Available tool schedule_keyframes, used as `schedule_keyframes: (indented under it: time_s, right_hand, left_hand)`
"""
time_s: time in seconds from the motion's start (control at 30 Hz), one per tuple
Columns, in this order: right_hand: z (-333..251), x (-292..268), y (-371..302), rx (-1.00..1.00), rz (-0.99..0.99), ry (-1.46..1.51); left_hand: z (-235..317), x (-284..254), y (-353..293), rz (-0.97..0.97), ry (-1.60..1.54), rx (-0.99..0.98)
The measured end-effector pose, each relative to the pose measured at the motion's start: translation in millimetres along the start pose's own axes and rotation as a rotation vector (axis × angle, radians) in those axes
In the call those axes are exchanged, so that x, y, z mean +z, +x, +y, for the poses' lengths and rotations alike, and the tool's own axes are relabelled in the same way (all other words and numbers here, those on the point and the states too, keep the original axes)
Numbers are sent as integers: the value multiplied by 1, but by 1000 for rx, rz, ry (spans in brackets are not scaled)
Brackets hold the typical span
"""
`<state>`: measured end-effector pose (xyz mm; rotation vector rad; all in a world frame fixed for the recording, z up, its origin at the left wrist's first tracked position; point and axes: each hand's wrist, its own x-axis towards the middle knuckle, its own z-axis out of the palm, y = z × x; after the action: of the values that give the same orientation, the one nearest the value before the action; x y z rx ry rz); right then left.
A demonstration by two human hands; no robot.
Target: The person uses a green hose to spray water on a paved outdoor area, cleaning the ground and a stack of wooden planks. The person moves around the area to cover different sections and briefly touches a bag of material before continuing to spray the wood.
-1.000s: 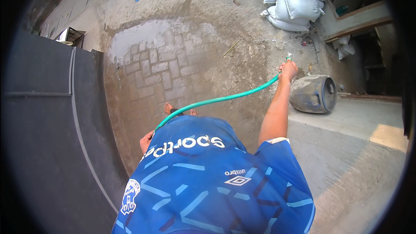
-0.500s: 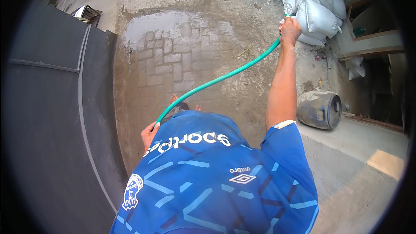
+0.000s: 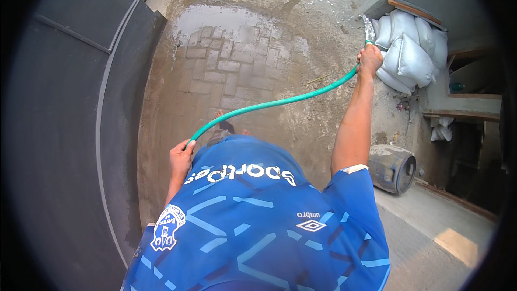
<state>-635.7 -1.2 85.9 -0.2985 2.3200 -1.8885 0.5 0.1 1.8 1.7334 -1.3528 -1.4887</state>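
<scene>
A green hose [image 3: 269,103] runs in a loose curve between my two hands. Its end is gripped by my right hand [image 3: 370,59], with the arm stretched out forward and to the right. Water [image 3: 369,28] sprays from the hose mouth just beyond those fingers. Closer to my body, on the left, my left hand [image 3: 181,156] is closed round a lower part of the hose. Past the left hand, the hose drops out of sight beside my blue shirt. Wet paving bricks [image 3: 229,70] lie on the ground ahead of me.
Stacked white sacks [image 3: 412,48] stand at the far right, beyond my right hand. A dirty grey barrel [image 3: 390,168] lies on its side by the right ledge. The dark metal gate [image 3: 59,129] fills the left side. Puddled water [image 3: 210,19] covers ground ahead.
The view has shifted, so ground, sacks and barrel appear lower. My left hand shows more fully, and my right hand sits slightly farther right; both still hold the hose.
</scene>
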Motion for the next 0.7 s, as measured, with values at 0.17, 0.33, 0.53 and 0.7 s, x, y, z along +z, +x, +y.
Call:
schedule_keyframes:
  time_s: [0.17,0.33,0.53,0.7]
  right_hand:
    - [12,26,-14,-23,-141,-94]
    - [12,87,-47,-48,-295,-125]
    - [27,175,-136,-44,-525,-168]
    - [33,237,-228,-22,-767,-162]
  left_hand:
    - [9,-4,-13,17,-18,60]
    - [6,-6,0,77,13,195]
    - [-14,16,0,268,5,321]
    - [3,3,-24,277,67,229]
